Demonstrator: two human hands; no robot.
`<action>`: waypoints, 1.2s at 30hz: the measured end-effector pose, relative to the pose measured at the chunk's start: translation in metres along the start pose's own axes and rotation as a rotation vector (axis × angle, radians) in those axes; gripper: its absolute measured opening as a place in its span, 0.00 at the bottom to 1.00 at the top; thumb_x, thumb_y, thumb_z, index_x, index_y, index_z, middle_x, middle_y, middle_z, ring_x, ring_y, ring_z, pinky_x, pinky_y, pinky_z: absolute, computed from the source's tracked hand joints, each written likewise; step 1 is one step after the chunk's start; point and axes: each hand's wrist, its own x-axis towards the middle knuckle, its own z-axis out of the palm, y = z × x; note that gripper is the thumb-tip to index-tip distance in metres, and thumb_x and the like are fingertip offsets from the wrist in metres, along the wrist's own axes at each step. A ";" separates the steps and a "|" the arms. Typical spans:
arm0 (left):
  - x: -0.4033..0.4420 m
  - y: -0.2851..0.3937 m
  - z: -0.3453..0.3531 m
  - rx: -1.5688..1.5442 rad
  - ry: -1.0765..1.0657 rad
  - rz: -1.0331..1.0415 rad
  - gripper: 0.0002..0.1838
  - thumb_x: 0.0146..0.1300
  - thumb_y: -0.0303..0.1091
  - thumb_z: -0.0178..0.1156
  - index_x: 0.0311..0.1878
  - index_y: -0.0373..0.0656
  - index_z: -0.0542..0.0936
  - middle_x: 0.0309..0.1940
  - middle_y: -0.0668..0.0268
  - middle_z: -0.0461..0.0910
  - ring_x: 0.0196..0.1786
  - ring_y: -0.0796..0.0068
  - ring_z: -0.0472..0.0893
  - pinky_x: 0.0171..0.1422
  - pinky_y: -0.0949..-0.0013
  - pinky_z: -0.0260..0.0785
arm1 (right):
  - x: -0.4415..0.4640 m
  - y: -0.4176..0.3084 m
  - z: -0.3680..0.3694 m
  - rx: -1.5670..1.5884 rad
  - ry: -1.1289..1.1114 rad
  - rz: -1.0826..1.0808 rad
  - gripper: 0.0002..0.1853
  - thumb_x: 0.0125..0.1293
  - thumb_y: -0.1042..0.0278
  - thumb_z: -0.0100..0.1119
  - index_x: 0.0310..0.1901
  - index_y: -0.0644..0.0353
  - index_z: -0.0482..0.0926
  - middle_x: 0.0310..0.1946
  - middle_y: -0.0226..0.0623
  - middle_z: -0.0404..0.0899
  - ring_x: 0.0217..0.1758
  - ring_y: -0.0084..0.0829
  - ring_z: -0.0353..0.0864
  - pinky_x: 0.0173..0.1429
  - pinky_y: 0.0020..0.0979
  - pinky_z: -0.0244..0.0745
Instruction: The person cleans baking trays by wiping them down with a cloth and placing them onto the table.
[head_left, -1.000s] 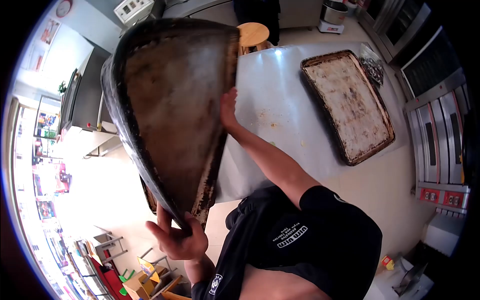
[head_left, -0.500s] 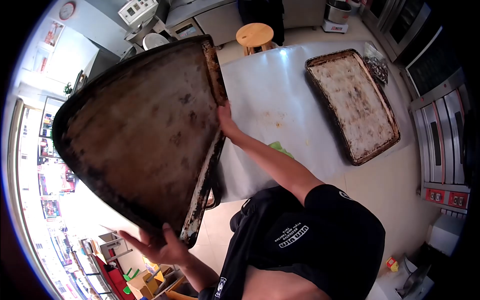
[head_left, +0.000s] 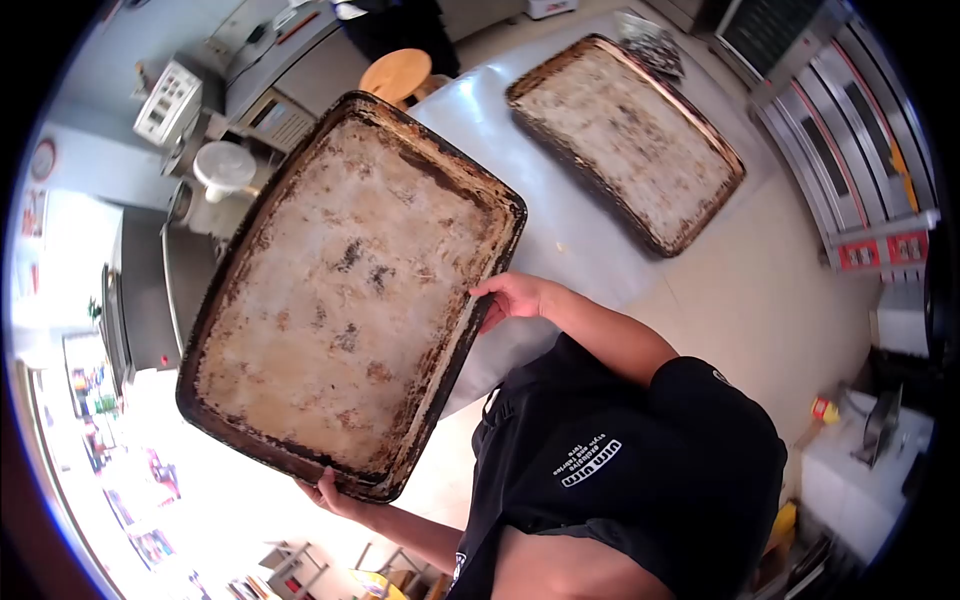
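A worn, browned baking tray (head_left: 330,290) is held up at a tilt, with its pale, scorched inside facing me. My right hand (head_left: 515,298) grips the near long rim, thumb over the edge and fingers underneath. At the lower end, my left hand (head_left: 338,497) holds the rim close to a corner, its thumb on top and most of its fingers hidden below. A second baking tray (head_left: 630,140) of the same kind lies on the pale, shiny worktable (head_left: 580,260), apart from both hands.
Beside the second tray lies a clear bag (head_left: 650,45) with dark contents. A round wooden stool (head_left: 397,75) stands beyond the table, near a person in dark clothes (head_left: 400,30). Deck ovens (head_left: 830,150) line the right, and a white-lidded container (head_left: 225,165) is at the left.
The tray in my hands has turned so its inside faces me more squarely. My left hand, whose fingers were spread, now clasps the rim. My view has turned too.
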 end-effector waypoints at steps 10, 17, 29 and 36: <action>0.107 -0.012 0.029 -0.329 -0.739 -0.278 0.49 0.74 0.75 0.33 0.85 0.47 0.49 0.81 0.47 0.58 0.84 0.51 0.52 0.87 0.45 0.39 | -0.121 0.085 0.039 0.250 0.362 -0.518 0.14 0.65 0.69 0.58 0.48 0.70 0.81 0.44 0.54 0.87 0.47 0.53 0.88 0.58 0.60 0.83; 0.049 -0.046 0.076 -0.279 -0.873 -0.337 0.46 0.78 0.68 0.34 0.80 0.34 0.60 0.68 0.39 0.74 0.72 0.43 0.74 0.82 0.47 0.59 | -0.188 0.074 0.026 0.377 0.573 -0.898 0.18 0.67 0.70 0.54 0.55 0.72 0.76 0.51 0.55 0.84 0.57 0.57 0.85 0.69 0.61 0.77; 0.039 -0.052 0.066 -0.246 -0.541 -0.469 0.40 0.80 0.65 0.39 0.79 0.40 0.64 0.64 0.46 0.78 0.63 0.52 0.81 0.74 0.54 0.69 | -0.135 -0.064 -0.019 0.788 0.467 -1.228 0.12 0.76 0.69 0.52 0.54 0.67 0.73 0.60 0.51 0.80 0.69 0.52 0.78 0.74 0.49 0.73; 0.018 -0.045 0.061 -0.278 -0.448 -0.522 0.38 0.80 0.63 0.43 0.76 0.37 0.67 0.60 0.47 0.80 0.58 0.55 0.82 0.73 0.56 0.71 | -0.110 -0.103 -0.019 0.440 0.498 -0.856 0.28 0.75 0.42 0.60 0.50 0.67 0.78 0.48 0.48 0.87 0.51 0.42 0.88 0.54 0.41 0.85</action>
